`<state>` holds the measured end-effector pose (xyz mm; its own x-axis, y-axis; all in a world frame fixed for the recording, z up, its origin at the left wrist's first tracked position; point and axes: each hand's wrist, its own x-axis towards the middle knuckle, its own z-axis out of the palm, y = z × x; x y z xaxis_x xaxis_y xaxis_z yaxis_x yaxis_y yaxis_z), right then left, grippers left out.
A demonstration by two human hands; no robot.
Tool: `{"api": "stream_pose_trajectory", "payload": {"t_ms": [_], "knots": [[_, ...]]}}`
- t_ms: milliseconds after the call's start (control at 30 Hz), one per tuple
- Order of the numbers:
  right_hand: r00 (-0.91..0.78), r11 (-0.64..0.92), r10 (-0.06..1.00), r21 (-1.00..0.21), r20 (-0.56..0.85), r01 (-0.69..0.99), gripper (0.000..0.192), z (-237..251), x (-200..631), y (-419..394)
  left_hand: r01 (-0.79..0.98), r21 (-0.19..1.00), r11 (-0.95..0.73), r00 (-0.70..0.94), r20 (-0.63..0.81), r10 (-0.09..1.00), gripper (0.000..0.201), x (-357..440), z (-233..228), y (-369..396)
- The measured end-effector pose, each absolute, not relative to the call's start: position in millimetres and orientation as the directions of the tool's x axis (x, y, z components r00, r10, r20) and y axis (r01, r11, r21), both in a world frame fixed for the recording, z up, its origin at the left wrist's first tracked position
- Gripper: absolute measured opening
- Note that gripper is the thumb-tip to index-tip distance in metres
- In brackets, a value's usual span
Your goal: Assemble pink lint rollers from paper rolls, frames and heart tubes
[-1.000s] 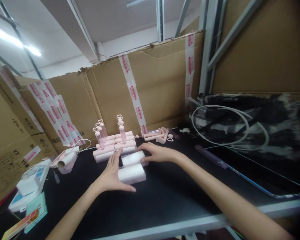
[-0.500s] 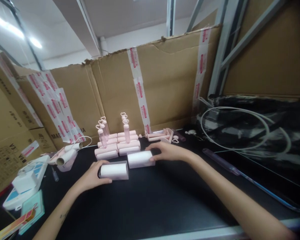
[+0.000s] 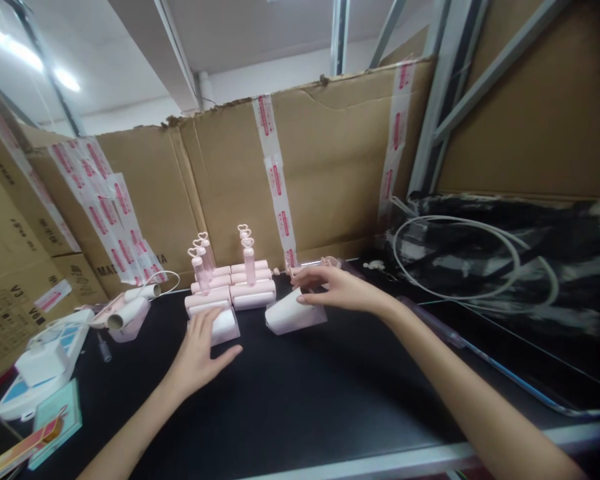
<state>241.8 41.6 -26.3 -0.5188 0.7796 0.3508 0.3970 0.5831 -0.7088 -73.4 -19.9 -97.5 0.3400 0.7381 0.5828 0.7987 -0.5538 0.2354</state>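
Two white roller units lie on the black desk (image 3: 330,400), one under each hand. The left hand (image 3: 200,350) rests flat, fingers spread and released, on top of the left white roller (image 3: 225,325), pressing it toward the front of the pink stack (image 3: 230,290), which it touches or nearly touches, probably so that it lines up with the row. The right hand (image 3: 337,288) grasps the right white roller (image 3: 294,315) from above by its far end, thumb and fingers curled around it, so that it sits tilted with its near end on the desk, just right of the stack. The stack looks like rows of pink cased rollers laid side by side, perhaps six, though blur makes the count unsure; four clear handles with heart tops (image 3: 249,257) stand upright on it, two on the left and two on the right. At the left lie a loose roller with its paper core showing (image 3: 127,313), a white charger block (image 3: 43,363) and a teal card (image 3: 55,420). A looped white cable (image 3: 455,257) rests on dark sheeting at the right, with taped cardboard boxes (image 3: 305,180) behind everything.
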Motion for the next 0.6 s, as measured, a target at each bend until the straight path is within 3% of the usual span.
{"api": "stream_pose_trajectory", "payload": {"t_ms": [100,200,300,500,600], "knots": [[-0.485,0.547,0.792,-0.784,0.371,0.293,0.040,-26.9,234.1,36.1,0.709,0.312,-0.633,0.433,0.516,0.739,0.072,-43.1,-101.7,-20.9],[-0.514,0.521,0.781,-0.825,0.355,0.220,0.037,-30.2,225.4,32.3,0.657,0.445,-0.609,0.415,0.461,0.784,0.089,-17.8,-108.2,-16.8],[-0.509,0.497,0.783,-0.852,0.358,0.164,0.037,-28.2,222.9,29.7,0.622,0.514,-0.590,0.393,0.447,0.804,0.085,-5.0,-113.9,-15.0],[-0.041,0.506,0.860,-0.841,0.508,0.189,0.032,-18.8,244.0,39.7,0.608,0.414,-0.677,0.447,0.526,0.723,0.077,-11.9,-102.2,-28.3],[-0.030,0.513,0.836,-0.760,0.548,0.398,0.028,-29.5,249.2,51.1,0.590,0.380,-0.712,0.398,0.630,0.666,0.072,-20.1,-89.3,-34.0]]}}
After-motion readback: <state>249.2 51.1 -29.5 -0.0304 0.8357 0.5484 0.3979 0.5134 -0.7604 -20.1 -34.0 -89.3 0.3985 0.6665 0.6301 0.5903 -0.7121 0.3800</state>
